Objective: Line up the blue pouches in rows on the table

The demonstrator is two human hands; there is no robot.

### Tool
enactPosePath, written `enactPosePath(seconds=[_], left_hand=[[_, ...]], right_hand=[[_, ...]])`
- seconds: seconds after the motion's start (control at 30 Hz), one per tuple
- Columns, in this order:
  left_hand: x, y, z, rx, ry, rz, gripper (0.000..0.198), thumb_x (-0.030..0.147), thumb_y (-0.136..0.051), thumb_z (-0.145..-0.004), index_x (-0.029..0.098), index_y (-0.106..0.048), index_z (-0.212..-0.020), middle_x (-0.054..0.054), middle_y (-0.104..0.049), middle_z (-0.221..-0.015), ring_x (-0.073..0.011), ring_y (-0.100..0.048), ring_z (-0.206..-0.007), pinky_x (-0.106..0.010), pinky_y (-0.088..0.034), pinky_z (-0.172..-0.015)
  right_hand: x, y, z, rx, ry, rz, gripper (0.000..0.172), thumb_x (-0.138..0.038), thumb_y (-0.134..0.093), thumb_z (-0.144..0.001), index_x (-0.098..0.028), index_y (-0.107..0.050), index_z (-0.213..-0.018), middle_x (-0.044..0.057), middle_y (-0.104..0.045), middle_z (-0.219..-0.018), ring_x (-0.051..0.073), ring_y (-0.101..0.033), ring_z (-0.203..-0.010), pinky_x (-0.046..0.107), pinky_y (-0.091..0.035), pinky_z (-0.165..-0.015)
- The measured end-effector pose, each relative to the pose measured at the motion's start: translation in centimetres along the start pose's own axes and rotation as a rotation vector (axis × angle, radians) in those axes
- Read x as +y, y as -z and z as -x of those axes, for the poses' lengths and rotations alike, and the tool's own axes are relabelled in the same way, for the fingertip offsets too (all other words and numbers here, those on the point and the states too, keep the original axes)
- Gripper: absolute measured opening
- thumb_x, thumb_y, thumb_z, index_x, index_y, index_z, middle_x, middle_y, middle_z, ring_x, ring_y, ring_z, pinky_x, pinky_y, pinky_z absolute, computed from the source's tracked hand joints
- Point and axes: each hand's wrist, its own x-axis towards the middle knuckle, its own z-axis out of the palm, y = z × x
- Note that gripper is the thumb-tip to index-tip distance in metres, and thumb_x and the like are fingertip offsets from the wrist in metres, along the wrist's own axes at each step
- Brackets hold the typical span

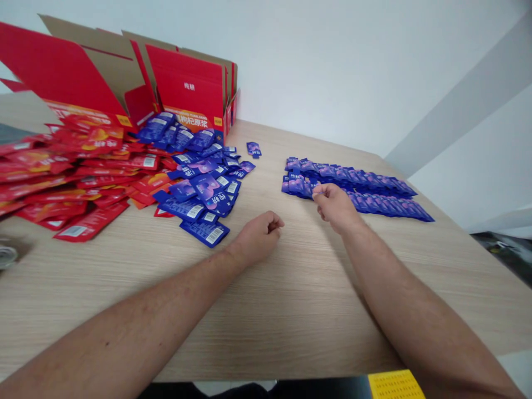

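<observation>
Two overlapping rows of blue sachets (349, 185) lie on the worktop (316, 332), their long axis running left to right and sloping toward the person; the sachets are too many to count. The right hand (333, 208) sits over the rows' left end, fingers and thumb pressed together; whether it pinches a sachet, I cannot tell. The left hand (260, 237) is curled loosely, holding nothing visible, near a loose heap of blue sachets (199, 185). Farther left lie a heap of red sachets (78, 172) and an opened red carton (187, 83).
</observation>
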Motion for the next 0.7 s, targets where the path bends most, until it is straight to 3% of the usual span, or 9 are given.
enactPosePath(seconds=[0.17,0.23,0.5,0.6,0.7], left_hand=[[1.1,0.1,1.1,-0.378,-0.336,-0.414,0.011,0.019,-0.059,-0.084,0.022,-0.068,-0.089,-0.002,-0.074,-0.087,-0.0192,-0.066,-0.08,-0.03,-0.046,-0.067],[1.4,0.2,1.3,-0.46,-0.419,-0.542,0.009,0.022,-0.06,-0.084,0.022,-0.069,-0.086,-0.003,-0.076,-0.091,-0.0212,-0.068,-0.084,-0.031,-0.045,-0.067],[1.7,0.3,1.4,-0.47,-0.449,-0.626,0.012,0.028,-0.059,-0.087,0.022,-0.069,-0.086,-0.003,-0.076,-0.088,-0.0212,-0.069,-0.082,-0.032,-0.047,-0.068],[1.7,0.1,1.6,-0.452,-0.447,-0.637,0.015,0.029,-0.059,-0.088,0.021,-0.071,-0.089,-0.005,-0.077,-0.09,-0.0235,-0.07,-0.083,-0.034,-0.05,-0.07],[1.3,-0.3,2.0,-0.417,-0.456,-0.656,0.022,0.028,-0.059,-0.091,0.018,-0.074,-0.102,-0.008,-0.077,-0.106,-0.0259,-0.069,-0.098,-0.037,-0.054,-0.085]], right_hand=[[-2.1,-1.2,1.6,-0.163,0.037,0.001,0.014,-0.02,-0.061,-0.089,-0.018,-0.063,-0.102,-0.006,-0.055,-0.062,0.008,-0.046,-0.04,0.02,-0.032,-0.039],[-2.7,-2.3,1.9,-0.238,0.081,0.036,0.012,-0.019,-0.062,-0.089,-0.018,-0.064,-0.101,-0.004,-0.061,-0.068,0.007,-0.049,-0.042,0.019,-0.036,-0.042],[-6.6,-7.9,2.8,-0.492,0.256,0.299,0.012,-0.022,-0.066,-0.092,-0.017,-0.071,-0.102,0.001,-0.069,-0.074,0.012,-0.062,-0.059,0.023,-0.045,-0.056],[-8.6,-9.4,3.8,-0.582,0.485,0.43,0.018,-0.023,-0.072,-0.089,-0.017,-0.072,-0.105,0.004,-0.074,-0.089,0.015,-0.067,-0.078,0.026,-0.049,-0.072],[-10.7,-10.6,5.7,-0.691,0.746,0.548,0.032,-0.035,-0.075,-0.088,-0.017,-0.072,-0.113,0.008,-0.075,-0.109,0.021,-0.068,-0.099,0.032,-0.05,-0.089]])
